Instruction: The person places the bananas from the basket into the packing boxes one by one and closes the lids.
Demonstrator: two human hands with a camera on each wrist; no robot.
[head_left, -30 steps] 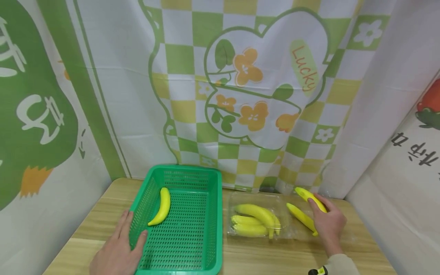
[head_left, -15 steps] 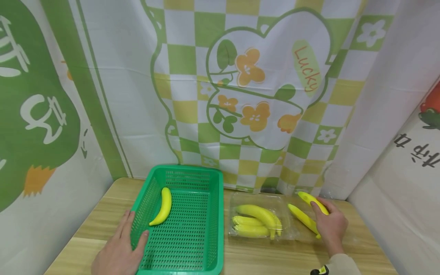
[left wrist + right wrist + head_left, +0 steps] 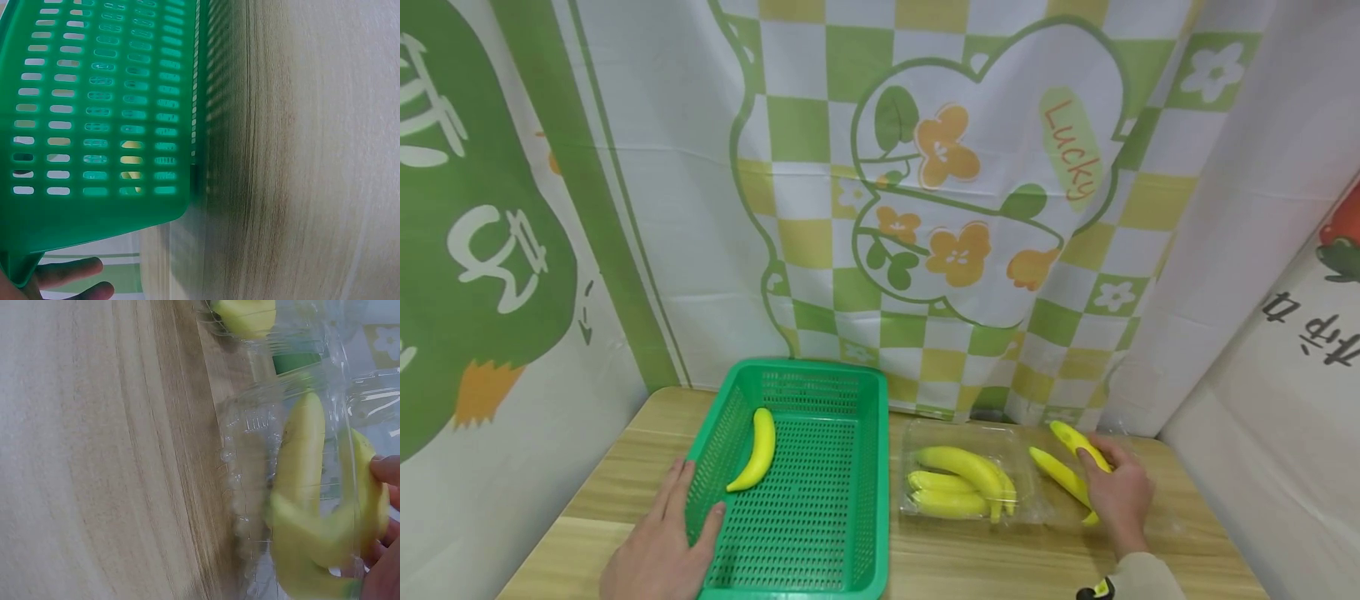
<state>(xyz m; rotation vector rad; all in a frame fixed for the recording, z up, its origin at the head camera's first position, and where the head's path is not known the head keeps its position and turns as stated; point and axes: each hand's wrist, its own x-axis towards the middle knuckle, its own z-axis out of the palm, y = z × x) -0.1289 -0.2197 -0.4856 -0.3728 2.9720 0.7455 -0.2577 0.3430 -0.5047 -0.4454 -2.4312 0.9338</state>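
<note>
In the head view my left hand (image 3: 658, 542) rests over the left rim of a green plastic basket (image 3: 883, 483), fingers straight along the outside, thumb inside. A single yellow banana (image 3: 758, 450) lies in that basket. On the far right, my right hand (image 3: 1120, 496) pinches a banana (image 3: 1075, 440) between thumb and fingers. Another banana (image 3: 1060, 475) lies just left of it, its lower end near the hand. Clear plastic surrounds these two, and in the right wrist view its wall stands in front of the held banana (image 3: 369, 500).
Between basket and right hand sits a clear plastic box (image 3: 962, 429) with several bananas (image 3: 958, 483) in it. All stand on a wooden table (image 3: 970, 567). A patterned cloth (image 3: 925, 350) hangs right behind the table, with printed side walls at left and right.
My right hand and its banana have shifted slightly down towards the neighbouring banana. The left hand and basket hold their place; the head view has swung a little.
</note>
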